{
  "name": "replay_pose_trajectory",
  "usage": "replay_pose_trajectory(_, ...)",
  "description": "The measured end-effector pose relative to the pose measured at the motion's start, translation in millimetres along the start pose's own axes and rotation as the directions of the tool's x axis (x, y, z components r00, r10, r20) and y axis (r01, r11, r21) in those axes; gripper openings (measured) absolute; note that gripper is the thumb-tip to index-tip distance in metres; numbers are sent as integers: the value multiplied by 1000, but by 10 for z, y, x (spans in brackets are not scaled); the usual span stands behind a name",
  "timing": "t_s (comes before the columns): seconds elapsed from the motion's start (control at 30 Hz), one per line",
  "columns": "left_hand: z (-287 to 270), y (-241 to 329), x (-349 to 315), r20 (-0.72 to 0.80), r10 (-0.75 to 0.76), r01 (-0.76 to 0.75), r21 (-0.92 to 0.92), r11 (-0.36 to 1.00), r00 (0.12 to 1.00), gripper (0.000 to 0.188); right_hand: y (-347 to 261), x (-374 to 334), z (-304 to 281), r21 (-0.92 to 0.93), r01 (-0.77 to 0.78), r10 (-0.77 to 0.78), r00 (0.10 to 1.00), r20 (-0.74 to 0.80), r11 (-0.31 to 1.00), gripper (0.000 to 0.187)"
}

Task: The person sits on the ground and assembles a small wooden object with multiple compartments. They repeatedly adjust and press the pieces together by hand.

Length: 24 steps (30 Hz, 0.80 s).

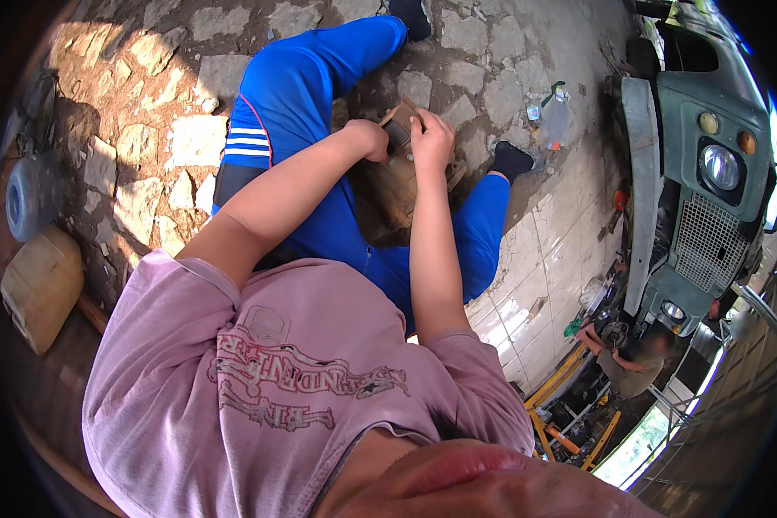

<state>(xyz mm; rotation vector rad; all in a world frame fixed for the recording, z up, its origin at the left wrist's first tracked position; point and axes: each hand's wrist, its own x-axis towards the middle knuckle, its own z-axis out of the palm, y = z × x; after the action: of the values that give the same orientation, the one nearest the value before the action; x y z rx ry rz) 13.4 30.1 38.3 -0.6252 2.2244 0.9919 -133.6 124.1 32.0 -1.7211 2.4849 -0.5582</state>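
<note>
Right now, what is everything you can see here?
brown part: one, rusty tan, between the knees, held by both hands
vehicle: one, grey-green, right edge
plastic canister: one, cream, left edge
barrel: one, blue-grey, above the canister
clear plastic bottle: one, on the ground near the right foot
co-worker: one, crouched at the vehicle's front
stone floor: patchy brown and grey
blue trousers: one pair
pink shirt: one
left hand: on the part
right hand: on the part

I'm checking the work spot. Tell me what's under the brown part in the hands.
Under the brown metal part lie the blue trousers and stone paving. The left hand and right hand grip its top; its underside is hidden.
</note>
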Motion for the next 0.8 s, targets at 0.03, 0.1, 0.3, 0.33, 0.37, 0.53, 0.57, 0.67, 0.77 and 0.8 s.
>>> replay_pose_trajectory(0.03, -5, -3, 6, -5, 3, -3, 6, 1000, 1000, 55, 7, 27, 147, -70, 41, -39, 999, 24, 997, 29)
replay_pose_trajectory(0.1, 38, -9, 39, -11, 2, -2, 13, 1000, 1000, 55, -38, 18, 314, -275, 72, 41, 922, 385, 959, 50)
replay_pose_trajectory(0.3, 108, -30, 45, -7, -5, 5, 14, 1000, 1000, 61, -108, -414, 518, -287, 7, 95, 936, 339, 958, 60)
replay_pose_trajectory(0.33, 107, -30, 67, -12, -2, 2, 11, 1000, 1000, 62, -99, -406, 501, -284, 39, 60, 941, 332, 958, 59)
replay_pose_trajectory(0.37, 113, -26, 86, -15, 1, -1, 9, 1000, 1000, 62, -95, -396, 494, -273, 44, 50, 944, 327, 961, 58)
replay_pose_trajectory(0.53, -38, 1, -42, 23, 1, -2, 20, 1000, 1000, 60, -92, -377, 441, -195, 2, 58, 951, 303, 981, 51)
replay_pose_trajectory(0.57, -116, 22, -119, 46, -8, 7, 32, 999, 999, 59, -62, -375, 449, -177, 8, 44, 957, 288, 984, 49)
replay_pose_trajectory(0.67, -238, -8, -121, -42, -72, 72, -17, 997, 996, 47, -3, -394, 446, -148, 27, 13, 965, 262, 989, 46)
replay_pose_trajectory(0.77, -150, -41, -43, -345, -70, 48, -73, 996, 936, 48, 5, -412, 385, -152, 36, 8, 962, 274, 988, 46)
replay_pose_trajectory(0.8, -153, -26, 6, -337, -59, 31, -89, 996, 940, 54, 12, -443, 339, -143, 32, 10, 960, 280, 989, 47)
